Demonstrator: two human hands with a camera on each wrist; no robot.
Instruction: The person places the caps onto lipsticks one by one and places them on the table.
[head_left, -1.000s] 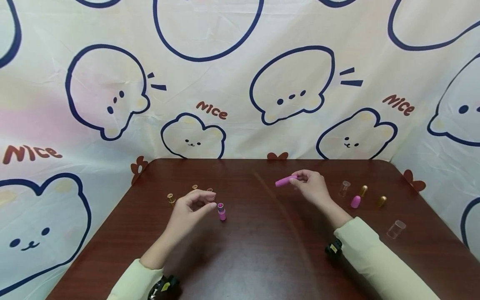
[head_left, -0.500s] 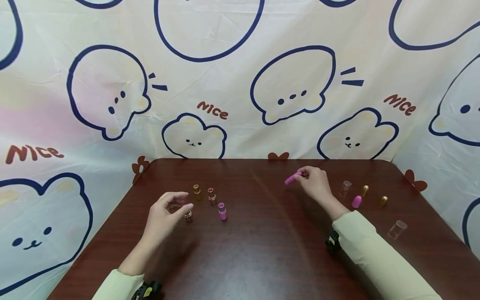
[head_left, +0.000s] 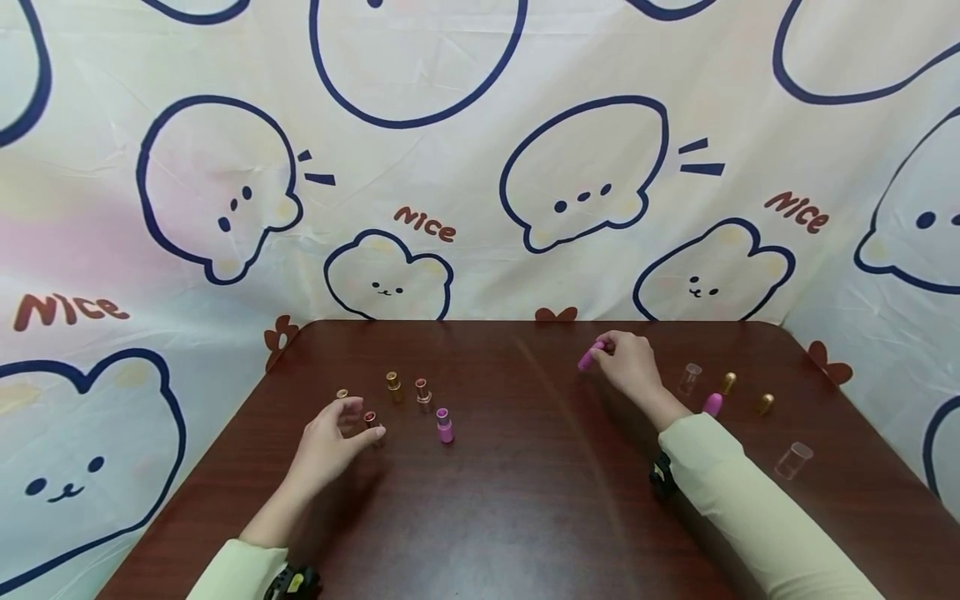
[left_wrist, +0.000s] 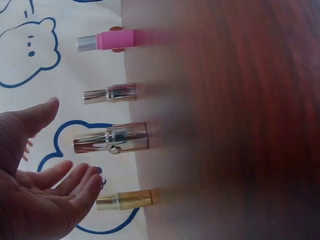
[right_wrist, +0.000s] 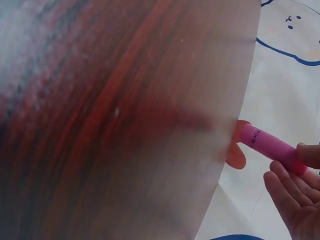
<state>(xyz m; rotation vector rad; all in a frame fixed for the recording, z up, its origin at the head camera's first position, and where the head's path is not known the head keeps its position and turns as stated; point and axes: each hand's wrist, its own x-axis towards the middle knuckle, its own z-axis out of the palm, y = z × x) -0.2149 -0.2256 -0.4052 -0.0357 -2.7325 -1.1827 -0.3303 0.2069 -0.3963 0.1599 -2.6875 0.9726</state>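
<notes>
My left hand [head_left: 330,437] is beside an uncapped lipstick [head_left: 371,418], its thumb and fingers spread apart around it. In the left wrist view a gap shows between that hand [left_wrist: 50,175] and the clear-based lipstick [left_wrist: 131,137]. An uncapped pink lipstick [head_left: 445,427] stands to the right. A dark-tipped lipstick [head_left: 423,395] and a gold lipstick [head_left: 393,386] stand upright behind, and another gold-rimmed one [head_left: 342,393] is mostly hidden by my fingers. Above the table my right hand [head_left: 628,367] pinches a pink lipstick tube [right_wrist: 270,145] with lettering, tilted, its lower end pointing left.
Loose caps lie at the right of the brown table [head_left: 510,517]: a pink cap [head_left: 712,404], gold caps [head_left: 729,382] [head_left: 765,404], and clear caps [head_left: 690,379] [head_left: 793,460]. A printed cloth [head_left: 480,167] hangs behind the table.
My left hand has moved left from near the pink lipstick, uncovering the lipsticks behind it. My right hand has shifted slightly right, and its pink tube now tilts more steeply.
</notes>
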